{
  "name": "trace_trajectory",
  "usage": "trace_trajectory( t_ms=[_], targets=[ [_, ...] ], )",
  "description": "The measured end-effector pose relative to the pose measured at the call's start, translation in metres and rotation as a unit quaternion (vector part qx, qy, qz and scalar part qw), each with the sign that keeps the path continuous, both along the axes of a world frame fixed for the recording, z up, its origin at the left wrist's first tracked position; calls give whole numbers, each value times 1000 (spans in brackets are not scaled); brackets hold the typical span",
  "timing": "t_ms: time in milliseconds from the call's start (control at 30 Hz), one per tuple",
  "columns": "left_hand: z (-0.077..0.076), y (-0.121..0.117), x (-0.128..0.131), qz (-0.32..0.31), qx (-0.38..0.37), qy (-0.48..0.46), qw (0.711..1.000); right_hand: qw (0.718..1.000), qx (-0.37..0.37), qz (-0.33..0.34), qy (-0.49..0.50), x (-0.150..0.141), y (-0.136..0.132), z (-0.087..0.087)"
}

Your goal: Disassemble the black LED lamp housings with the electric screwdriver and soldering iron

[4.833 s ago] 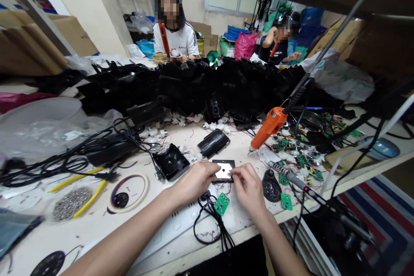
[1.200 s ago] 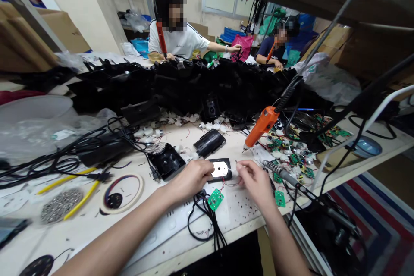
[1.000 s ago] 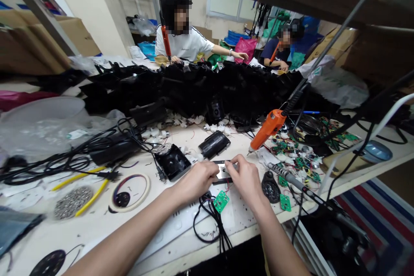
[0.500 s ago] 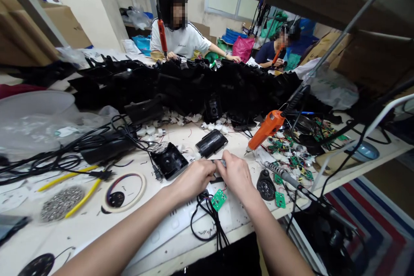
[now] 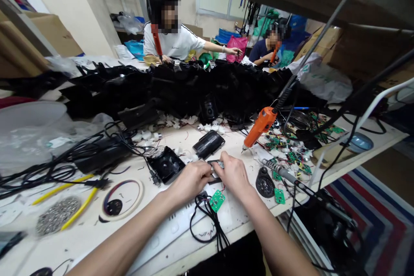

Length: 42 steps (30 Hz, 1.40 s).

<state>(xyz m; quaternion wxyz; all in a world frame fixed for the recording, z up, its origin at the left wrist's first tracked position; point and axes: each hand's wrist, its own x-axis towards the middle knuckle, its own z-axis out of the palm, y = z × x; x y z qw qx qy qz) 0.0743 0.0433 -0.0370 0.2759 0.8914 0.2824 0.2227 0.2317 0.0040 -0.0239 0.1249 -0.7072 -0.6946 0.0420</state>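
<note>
My left hand (image 5: 194,177) and my right hand (image 5: 232,173) are close together over the middle of the bench, both with fingers closed. A small greyish piece (image 5: 221,164) shows at my right fingertips, over a dark flat part (image 5: 216,175); its kind is unclear. What my left fingers pinch is hidden. Just below them lies a green circuit board (image 5: 217,201) with thin wires, beside a looped black cable (image 5: 190,224). A black open housing (image 5: 166,164) sits left of my hands, and a black curved cover (image 5: 208,144) lies beyond them.
An orange electric screwdriver (image 5: 259,128) hangs at the right, above loose circuit boards (image 5: 293,153). Nearer lie a soldering iron (image 5: 284,174) and a round black part (image 5: 265,183). Leftward are a tape roll (image 5: 136,213), screws (image 5: 58,215) and yellow-handled pliers (image 5: 79,215). Two people sit opposite.
My view has shifted slightly, and my hands stay together with fingers closed. A little more of the dark part shows between them. The nearer person opposite has raised an outstretched hand.
</note>
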Motion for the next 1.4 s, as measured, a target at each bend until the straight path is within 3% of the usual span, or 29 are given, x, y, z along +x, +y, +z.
trace_trajectory(
  t_ms=[400, 800, 1133, 1333, 1400],
  targets=[
    [3, -1, -6, 5, -23, 1, 1000, 993, 9, 58, 105, 14, -20, 4],
    [2, 0, -6, -1, -18, 6, 1000, 981, 6, 114, 155, 20, -17, 4],
    [6, 0, -8, 23, -86, -3, 996, 977, 20, 83, 197, 19, -19, -5],
    [15, -3, -14, 43, -137, -76, 987, 974, 64, 86, 202, 23, -24, 0],
    [17, -4, -19, 65, -156, -82, 982, 962, 166, 38, 213, 28, -26, 9]
  ],
)
